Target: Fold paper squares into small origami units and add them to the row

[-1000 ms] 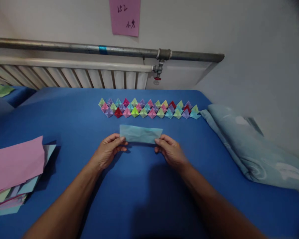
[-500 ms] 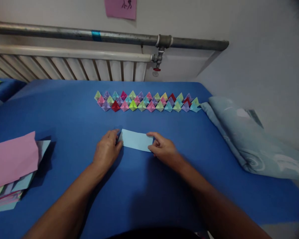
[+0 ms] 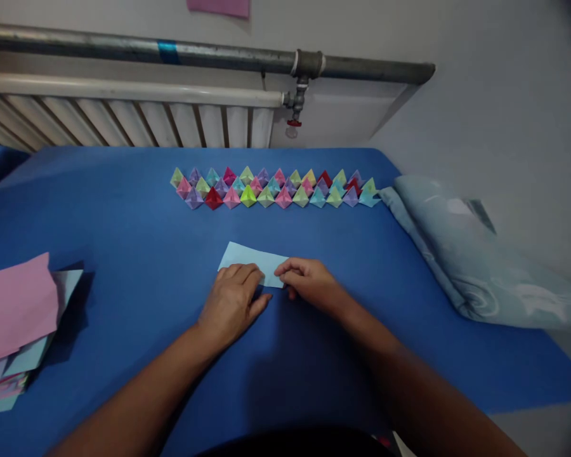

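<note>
the left hand (image 3: 233, 301) lies over the light blue paper (image 3: 247, 252), fingers laid out flat. the right hand (image 3: 313, 279) pinches the paper's right end. a second ago both hands held it up; now it is down on the blue bench (image 3: 137, 247). a paper stack (image 3: 14, 298) sits left, a folded blanket (image 3: 457, 254) right. behind are rows of little paper shapes (image 3: 248, 197), a white radiator (image 3: 185, 124), a gray pipe (image 3: 233, 57) and a pink note (image 3: 221, 6), its handwriting now out of sight.

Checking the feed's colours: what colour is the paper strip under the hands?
Plain light blue; the paper strip shows best in the head view.
</note>
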`<state>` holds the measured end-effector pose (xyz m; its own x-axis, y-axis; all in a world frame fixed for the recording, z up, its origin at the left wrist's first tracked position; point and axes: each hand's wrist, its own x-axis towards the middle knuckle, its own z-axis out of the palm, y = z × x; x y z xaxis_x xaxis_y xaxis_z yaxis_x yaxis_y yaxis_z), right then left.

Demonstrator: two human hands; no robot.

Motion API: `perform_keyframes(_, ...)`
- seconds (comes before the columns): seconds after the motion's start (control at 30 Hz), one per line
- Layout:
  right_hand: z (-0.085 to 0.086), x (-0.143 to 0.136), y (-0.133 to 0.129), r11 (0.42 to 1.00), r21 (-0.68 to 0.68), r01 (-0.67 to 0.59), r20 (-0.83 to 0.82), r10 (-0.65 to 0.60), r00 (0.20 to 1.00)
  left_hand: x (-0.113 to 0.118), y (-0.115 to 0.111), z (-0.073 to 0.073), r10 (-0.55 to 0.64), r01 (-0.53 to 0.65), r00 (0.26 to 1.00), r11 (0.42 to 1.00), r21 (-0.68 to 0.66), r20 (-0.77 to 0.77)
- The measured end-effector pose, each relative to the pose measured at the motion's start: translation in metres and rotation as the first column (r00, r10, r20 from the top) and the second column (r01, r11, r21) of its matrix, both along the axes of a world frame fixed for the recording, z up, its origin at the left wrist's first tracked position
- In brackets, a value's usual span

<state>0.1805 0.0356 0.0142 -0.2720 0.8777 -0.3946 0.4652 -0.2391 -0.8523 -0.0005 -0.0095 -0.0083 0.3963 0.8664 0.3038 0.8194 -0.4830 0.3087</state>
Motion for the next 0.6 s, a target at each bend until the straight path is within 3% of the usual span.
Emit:
perform_keyframes(0.13,0.001,0.004,0.003,1.000,-0.019,0.005,-0.035,-0.006,0.999,0.006,0.004,-0.001,0.009,-0.006,0.999,0.998,0.063,-0.045)
perform_keyframes(0.23,-0.003,0.011,0.006,0.982,0.186,-0.032,0.053,0.022,0.998,0.008,0.005,-0.004,0.007,-0.002,0.999,0.993,0.117,-0.041)
perform_keyframes(0.37,-0.012,0.022,0.012,0.811,0.551,-0.197,0.244,0.069,0.967,0.006,0.004,-0.005,-0.003,0.007,1.000,0.988,0.152,-0.031)
perform_keyframes(0.47,-0.017,0.026,0.014,0.734,0.600,-0.318,0.316,0.148,0.937,0.004,0.001,-0.002,-0.016,0.017,1.000,0.992,0.123,-0.011)
perform_keyframes(0.6,-0.018,0.028,0.014,0.714,0.596,-0.368,0.337,0.194,0.921,0.001,0.000,0.001,0.000,-0.001,0.999,1.000,0.030,0.053)
